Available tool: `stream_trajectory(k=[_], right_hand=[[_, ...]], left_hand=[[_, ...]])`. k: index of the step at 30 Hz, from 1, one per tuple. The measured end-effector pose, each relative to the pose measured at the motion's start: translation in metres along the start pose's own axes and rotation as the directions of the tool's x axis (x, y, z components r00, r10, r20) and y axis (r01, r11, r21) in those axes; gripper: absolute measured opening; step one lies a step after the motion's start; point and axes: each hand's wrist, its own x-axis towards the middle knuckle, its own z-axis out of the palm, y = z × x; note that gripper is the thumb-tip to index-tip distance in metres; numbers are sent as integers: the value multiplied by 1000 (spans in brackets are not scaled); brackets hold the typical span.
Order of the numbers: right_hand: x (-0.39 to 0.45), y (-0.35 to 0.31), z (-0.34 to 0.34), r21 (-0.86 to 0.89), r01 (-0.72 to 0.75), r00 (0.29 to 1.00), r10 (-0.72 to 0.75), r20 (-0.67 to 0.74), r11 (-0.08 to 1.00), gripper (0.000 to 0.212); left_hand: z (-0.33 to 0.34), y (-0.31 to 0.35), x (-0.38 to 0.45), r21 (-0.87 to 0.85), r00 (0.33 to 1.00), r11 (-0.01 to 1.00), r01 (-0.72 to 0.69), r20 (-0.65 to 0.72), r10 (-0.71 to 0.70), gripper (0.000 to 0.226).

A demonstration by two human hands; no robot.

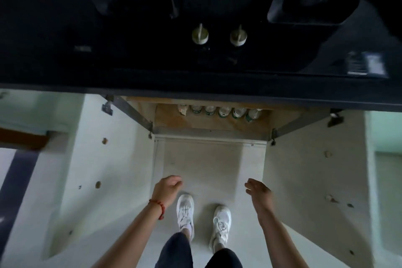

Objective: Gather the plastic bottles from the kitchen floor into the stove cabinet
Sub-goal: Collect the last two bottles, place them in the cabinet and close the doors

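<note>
Bottles (pixel 219 112) are lined up at the cabinet (pixel 208 125) back, doors swung wide; left hand (pixel 166 190) loosely curled, right hand (pixel 258 191) fingers spread, nothing held; doors could be knocked; closing could be forgotten.

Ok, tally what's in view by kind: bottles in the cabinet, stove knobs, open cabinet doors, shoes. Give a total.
Plastic bottles standing in a row in the stove cabinet: 6, from the leftmost to the rightmost
Stove knobs: 2
Open cabinet doors: 2
White shoes: 2
Total: 12
</note>
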Motion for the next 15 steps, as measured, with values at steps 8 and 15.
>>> stream_trajectory(k=[8,15], right_hand=[[-83,-34,-68,-147,292,941,-312,-134,945,27],[-103,-59,-123,-331,446,811,-532,-243,831,34]], left_hand=[[-62,31,-72,-60,990,996,-68,-126,60,27],[-111,46,-84,-2,954,981,-195,-231,190,34]])
